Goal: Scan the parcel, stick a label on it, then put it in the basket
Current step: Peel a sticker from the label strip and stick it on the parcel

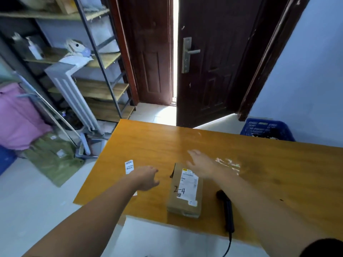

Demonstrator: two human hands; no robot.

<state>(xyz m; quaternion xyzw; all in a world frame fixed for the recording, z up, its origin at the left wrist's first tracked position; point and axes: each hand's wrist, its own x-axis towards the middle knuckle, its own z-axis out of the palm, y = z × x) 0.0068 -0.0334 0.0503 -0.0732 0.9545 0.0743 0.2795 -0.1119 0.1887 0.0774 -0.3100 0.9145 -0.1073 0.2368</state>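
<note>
Orange table (259, 164) by a half-open door; basket (267, 129) at far right. Parcel (185, 190) lies flat mid-table, scanner (227, 210) just right, label strip (129, 166) left. Left hand (146, 178) loosely curled, empty; right hand (201, 163) spread, empty, over the parcel's far end. Parcel probably light, stiff cardboard: grip the long sides.

Head view, looking down (steeply), table (148, 143) close
</note>
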